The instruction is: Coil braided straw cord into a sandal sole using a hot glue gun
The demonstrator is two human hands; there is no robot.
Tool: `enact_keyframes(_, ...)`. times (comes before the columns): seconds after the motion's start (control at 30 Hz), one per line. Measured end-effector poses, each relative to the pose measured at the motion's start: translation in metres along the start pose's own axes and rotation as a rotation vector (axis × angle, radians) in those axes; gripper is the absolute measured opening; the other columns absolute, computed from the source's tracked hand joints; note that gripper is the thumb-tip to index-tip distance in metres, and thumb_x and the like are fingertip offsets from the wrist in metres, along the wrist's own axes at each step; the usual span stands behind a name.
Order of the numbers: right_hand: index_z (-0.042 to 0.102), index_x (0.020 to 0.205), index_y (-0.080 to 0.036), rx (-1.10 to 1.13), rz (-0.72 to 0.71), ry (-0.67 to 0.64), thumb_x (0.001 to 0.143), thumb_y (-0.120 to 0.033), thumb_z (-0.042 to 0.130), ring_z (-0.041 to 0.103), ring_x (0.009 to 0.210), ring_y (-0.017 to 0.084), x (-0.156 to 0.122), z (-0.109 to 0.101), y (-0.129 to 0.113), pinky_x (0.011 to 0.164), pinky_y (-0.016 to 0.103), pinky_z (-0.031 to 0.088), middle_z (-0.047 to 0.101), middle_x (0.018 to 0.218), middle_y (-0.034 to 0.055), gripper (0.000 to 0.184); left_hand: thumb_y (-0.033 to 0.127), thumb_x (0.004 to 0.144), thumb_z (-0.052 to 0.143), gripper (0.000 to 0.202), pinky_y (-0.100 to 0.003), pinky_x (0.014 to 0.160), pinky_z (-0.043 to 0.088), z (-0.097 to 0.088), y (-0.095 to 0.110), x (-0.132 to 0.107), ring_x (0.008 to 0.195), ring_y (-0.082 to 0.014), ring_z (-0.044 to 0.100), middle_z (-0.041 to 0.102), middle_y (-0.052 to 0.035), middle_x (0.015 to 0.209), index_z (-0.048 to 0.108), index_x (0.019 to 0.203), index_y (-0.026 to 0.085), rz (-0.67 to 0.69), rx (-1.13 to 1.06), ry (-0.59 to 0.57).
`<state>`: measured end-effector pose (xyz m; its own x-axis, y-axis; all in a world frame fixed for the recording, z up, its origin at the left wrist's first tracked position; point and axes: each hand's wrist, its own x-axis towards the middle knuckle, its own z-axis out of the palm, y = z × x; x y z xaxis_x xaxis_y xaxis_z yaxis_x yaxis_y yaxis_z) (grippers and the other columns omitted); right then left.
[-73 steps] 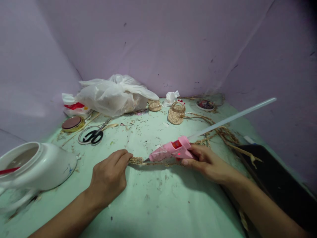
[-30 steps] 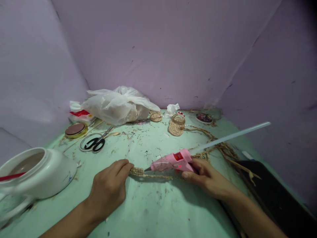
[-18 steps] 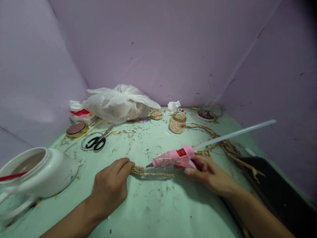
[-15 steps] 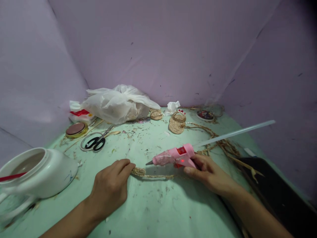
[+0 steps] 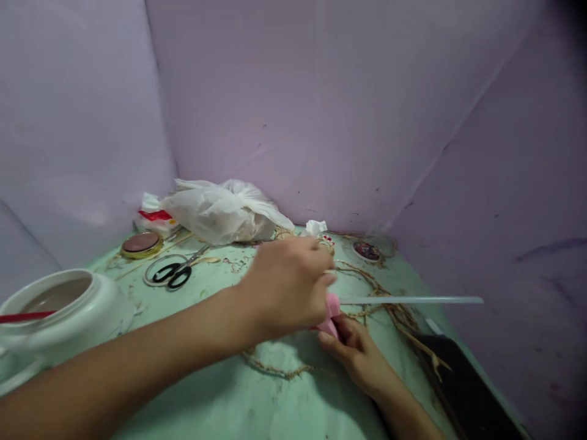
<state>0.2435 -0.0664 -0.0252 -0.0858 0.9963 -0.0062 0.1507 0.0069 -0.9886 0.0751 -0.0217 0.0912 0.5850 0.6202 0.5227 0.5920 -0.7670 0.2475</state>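
Observation:
My left hand point(image 5: 284, 287) is raised above the green table point(image 5: 257, 409), reaching across to the right, its fingers curled together over the top of the pink glue gun point(image 5: 331, 315). What they pinch is hidden. My right hand point(image 5: 358, 357) grips the gun from below, and only a small piece of the pink body shows. A long clear glue stick point(image 5: 413, 300) juts out of the gun to the right. A braided straw cord point(image 5: 275, 368) lies loose on the table under my left forearm.
A white jar point(image 5: 68, 305) with a red stick in it stands at the left. Scissors point(image 5: 172, 274), a round tin lid point(image 5: 141, 243) and a stuffed plastic bag point(image 5: 220, 211) lie behind. A small dish point(image 5: 365, 249) sits at the back, a black slab point(image 5: 463, 397) at the right.
My left hand let go of the cord's end, rose and crossed to the right over the glue gun. The gun turned, so its stick lies level. The view tilted up.

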Motion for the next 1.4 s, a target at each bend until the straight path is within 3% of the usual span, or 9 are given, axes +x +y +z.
enact_keyframes(0.13, 0.066, 0.079, -0.016, 0.041, -0.008, -0.029, 0.064, -0.033, 0.067, 0.057, 0.073, 0.021, 0.001, 0.002, 0.001, 0.069, 0.032, 0.043, 0.065, 0.074, 0.004, 0.022, 0.035, 0.073, 0.06, 0.022, -0.026, 0.051, 0.041, 0.019, 0.024, 0.055, 0.058, -0.0169, 0.056, 0.063, -0.0048, 0.06, 0.069, 0.067, 0.016, -0.022, -0.154, -0.41)
enact_keyframes(0.27, 0.065, 0.081, -0.017, 0.061, -0.005, -0.075, 0.066, -0.03, 0.065, 0.055, 0.068, 0.018, 0.001, 0.004, -0.003, 0.063, 0.028, 0.042, 0.064, 0.07, 0.0022, 0.02, 0.028, 0.068, 0.064, 0.014, -0.024, 0.05, 0.04, 0.039, 0.03, 0.071, 0.057, -0.0153, 0.057, 0.064, -0.0042, 0.06, 0.072, 0.073, 0.017, -0.038, -0.211, -0.559)
enact_keyframes(0.4, 0.065, 0.087, -0.017, 0.107, -0.006, -0.15, 0.068, -0.026, 0.063, 0.054, 0.073, 0.018, 0.001, 0.004, -0.005, 0.067, 0.028, 0.041, 0.065, 0.079, 0.0034, 0.021, 0.024, 0.062, 0.065, 0.014, -0.026, 0.052, 0.042, 0.042, 0.033, 0.072, 0.06, -0.0179, 0.058, 0.064, -0.0056, 0.061, 0.071, 0.072, 0.017, -0.024, -0.16, -0.582)
enact_keyframes(0.57, 0.063, 0.082, -0.017, 0.103, 0.005, -0.13, 0.066, -0.024, 0.064, 0.048, 0.066, 0.016, 0.003, 0.002, 0.005, 0.06, 0.025, 0.037, 0.059, 0.07, 0.0007, 0.017, 0.015, 0.057, 0.058, 0.016, -0.03, 0.053, 0.043, 0.04, 0.036, 0.069, 0.061, -0.0221, 0.059, 0.065, -0.009, 0.062, 0.069, 0.069, 0.014, -0.006, -0.089, -0.577)
enact_keyframes(0.7, 0.06, 0.079, -0.015, 0.094, 0.025, -0.105, 0.065, -0.028, 0.064, 0.041, 0.059, 0.012, 0.003, 0.002, 0.013, 0.055, 0.024, 0.032, 0.053, 0.066, -0.001, 0.019, 0.014, 0.057, 0.055, 0.018, -0.028, 0.05, 0.042, 0.043, 0.033, 0.065, 0.061, -0.0218, 0.059, 0.064, -0.0099, 0.063, 0.067, 0.069, 0.013, -0.019, -0.092, -0.557)
enact_keyframes(1.13, 0.056, 0.068, -0.017, 0.073, 0.032, -0.059, 0.063, -0.035, 0.066, 0.037, 0.058, 0.013, 0.002, 0.004, 0.01, 0.052, 0.024, 0.031, 0.047, 0.061, -0.0018, 0.02, 0.012, 0.057, 0.056, 0.011, -0.024, 0.045, 0.038, 0.043, 0.029, 0.058, 0.053, -0.0163, 0.054, 0.061, -0.0068, 0.056, 0.066, 0.062, 0.013, 0.001, -0.123, -0.546)
enact_keyframes(1.3, 0.056, 0.064, -0.018, 0.046, 0.012, -0.04, 0.064, -0.037, 0.066, 0.042, 0.059, 0.014, 0.001, 0.003, 0.008, 0.054, 0.025, 0.033, 0.05, 0.06, -0.001, 0.022, 0.015, 0.062, 0.056, 0.01, -0.024, 0.044, 0.036, 0.05, 0.025, 0.058, 0.05, -0.0156, 0.051, 0.059, -0.0061, 0.054, 0.066, 0.063, 0.013, 0.054, -0.14, -0.537)
enact_keyframes(1.4, 0.061, 0.07, -0.016, 0.058, 0.018, -0.047, 0.064, -0.039, 0.067, 0.045, 0.059, 0.014, 0.001, 0.001, 0.006, 0.054, 0.025, 0.034, 0.055, 0.062, -0.0002, 0.025, 0.022, 0.072, 0.056, 0.014, -0.024, 0.05, 0.038, 0.041, 0.015, 0.054, 0.054, -0.0136, 0.051, 0.061, -0.0045, 0.058, 0.067, 0.068, 0.014, 0.045, -0.232, -0.455)
